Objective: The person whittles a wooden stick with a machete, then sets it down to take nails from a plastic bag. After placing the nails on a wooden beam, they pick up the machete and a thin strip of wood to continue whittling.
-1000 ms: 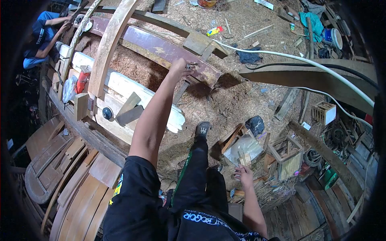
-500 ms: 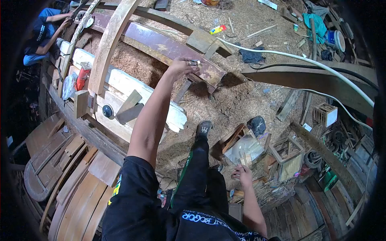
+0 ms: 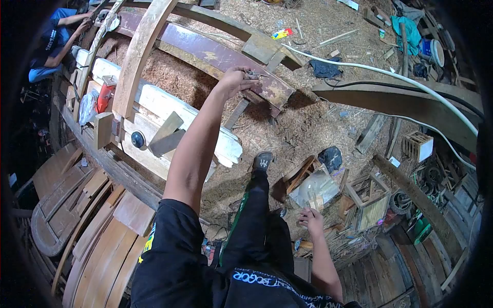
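My left hand (image 3: 238, 81) is stretched forward over a curved wooden beam (image 3: 215, 54) with worn maroon paint. Its fingers are closed around a small greyish thing, too small to name, with a thin tip pointing right, near the beam's end. At my right side, my right hand (image 3: 311, 222) is closed on a thin, flat, pale piece (image 3: 317, 203) that sticks up past the fingers. Behind that piece stands a small box-like stand with a whitish, stained top (image 3: 303, 190).
White-painted planks (image 3: 221, 146) with a red tool (image 3: 106, 92) lie left of my arm. Another person (image 3: 51, 46) works at the far left. A white hose (image 3: 390, 72) crosses the sawdust floor. Wooden crates (image 3: 367, 200) and curved boards (image 3: 110, 241) stand around.
My left hand keeps its place over the beam, the wrist and fingers turned slightly. The view has shifted a little. My right hand still grips the pale piece.
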Action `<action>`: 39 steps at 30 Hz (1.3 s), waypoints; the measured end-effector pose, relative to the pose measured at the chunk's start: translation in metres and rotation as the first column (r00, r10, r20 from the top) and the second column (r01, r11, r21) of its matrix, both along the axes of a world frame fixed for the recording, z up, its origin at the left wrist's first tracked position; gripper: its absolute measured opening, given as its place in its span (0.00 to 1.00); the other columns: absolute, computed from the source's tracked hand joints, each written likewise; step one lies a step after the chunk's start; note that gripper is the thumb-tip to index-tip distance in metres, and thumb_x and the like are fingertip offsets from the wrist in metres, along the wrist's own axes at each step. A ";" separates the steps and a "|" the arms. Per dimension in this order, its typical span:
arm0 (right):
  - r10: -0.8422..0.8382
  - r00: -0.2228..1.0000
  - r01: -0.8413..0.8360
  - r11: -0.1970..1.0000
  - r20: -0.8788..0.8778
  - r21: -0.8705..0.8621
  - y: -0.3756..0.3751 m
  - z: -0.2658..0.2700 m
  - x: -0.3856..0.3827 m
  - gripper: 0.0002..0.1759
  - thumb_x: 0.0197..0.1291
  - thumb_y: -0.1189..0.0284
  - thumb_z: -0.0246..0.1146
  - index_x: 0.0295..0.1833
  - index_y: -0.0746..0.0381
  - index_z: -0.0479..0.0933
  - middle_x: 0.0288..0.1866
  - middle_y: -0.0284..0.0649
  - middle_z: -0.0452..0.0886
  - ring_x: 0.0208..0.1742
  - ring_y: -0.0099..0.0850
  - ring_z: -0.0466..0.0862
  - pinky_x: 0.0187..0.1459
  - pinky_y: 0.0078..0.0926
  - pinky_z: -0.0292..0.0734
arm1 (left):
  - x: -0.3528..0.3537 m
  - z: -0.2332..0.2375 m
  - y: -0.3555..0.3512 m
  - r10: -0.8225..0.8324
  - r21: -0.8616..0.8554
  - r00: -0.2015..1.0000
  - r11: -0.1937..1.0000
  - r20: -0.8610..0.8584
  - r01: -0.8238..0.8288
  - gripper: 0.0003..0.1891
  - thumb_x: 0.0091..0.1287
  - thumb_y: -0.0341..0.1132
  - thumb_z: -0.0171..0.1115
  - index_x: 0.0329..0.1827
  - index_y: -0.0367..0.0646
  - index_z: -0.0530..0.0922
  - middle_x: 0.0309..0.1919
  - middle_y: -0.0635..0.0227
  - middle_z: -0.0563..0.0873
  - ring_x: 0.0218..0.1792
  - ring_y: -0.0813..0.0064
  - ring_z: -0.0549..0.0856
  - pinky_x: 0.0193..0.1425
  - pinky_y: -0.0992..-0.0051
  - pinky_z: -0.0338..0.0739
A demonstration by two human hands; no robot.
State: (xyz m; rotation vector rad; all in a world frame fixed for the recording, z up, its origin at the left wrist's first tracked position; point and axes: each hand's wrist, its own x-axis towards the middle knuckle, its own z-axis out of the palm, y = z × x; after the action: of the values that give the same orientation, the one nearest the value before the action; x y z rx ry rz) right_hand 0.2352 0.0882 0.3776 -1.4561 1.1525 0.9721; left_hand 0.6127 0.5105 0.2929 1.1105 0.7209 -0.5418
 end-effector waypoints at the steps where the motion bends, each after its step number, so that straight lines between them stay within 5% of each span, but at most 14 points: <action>1: -0.005 1.000 0.005 1.000 0.006 0.004 0.000 -0.001 -0.001 0.23 0.74 0.59 0.61 0.60 0.69 0.77 0.49 0.44 0.86 0.40 0.30 0.88 0.39 0.27 0.84 | 0.000 0.000 -0.001 -0.007 0.016 1.000 1.000 0.006 0.007 0.21 0.76 0.20 0.38 0.72 0.29 0.60 0.57 0.36 0.78 0.55 0.45 0.86 0.59 0.58 0.88; 17: -0.026 0.999 0.026 1.000 -0.024 -0.006 0.007 -0.006 -0.008 0.22 0.74 0.59 0.62 0.60 0.66 0.78 0.49 0.43 0.86 0.40 0.31 0.88 0.40 0.28 0.84 | 0.001 0.012 0.000 -0.031 0.025 0.999 0.999 -0.028 0.031 0.23 0.75 0.17 0.42 0.72 0.28 0.59 0.56 0.38 0.82 0.53 0.50 0.88 0.56 0.65 0.89; 26: -0.036 0.999 0.036 0.999 -0.010 0.004 0.006 -0.009 -0.013 0.22 0.74 0.59 0.61 0.62 0.66 0.76 0.50 0.42 0.86 0.41 0.32 0.88 0.40 0.28 0.84 | -0.005 0.020 -0.003 -0.036 0.054 0.998 0.998 0.056 0.033 0.20 0.78 0.22 0.35 0.70 0.27 0.65 0.58 0.40 0.81 0.56 0.52 0.87 0.58 0.62 0.87; 39: -0.020 0.999 0.020 1.000 -0.034 0.016 0.011 -0.005 -0.012 0.23 0.74 0.59 0.61 0.63 0.66 0.76 0.50 0.42 0.87 0.41 0.31 0.88 0.42 0.29 0.83 | -0.005 -0.003 -0.006 -0.068 0.130 0.981 0.990 0.181 0.045 0.22 0.70 0.13 0.49 0.68 0.25 0.70 0.61 0.46 0.81 0.49 0.57 0.90 0.51 0.67 0.90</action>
State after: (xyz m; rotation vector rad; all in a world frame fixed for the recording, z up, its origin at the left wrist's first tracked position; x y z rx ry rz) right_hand 0.2234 0.0995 0.3722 -1.4171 1.1788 0.9938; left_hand 0.6072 0.5050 0.2898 1.2839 0.5691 -0.4386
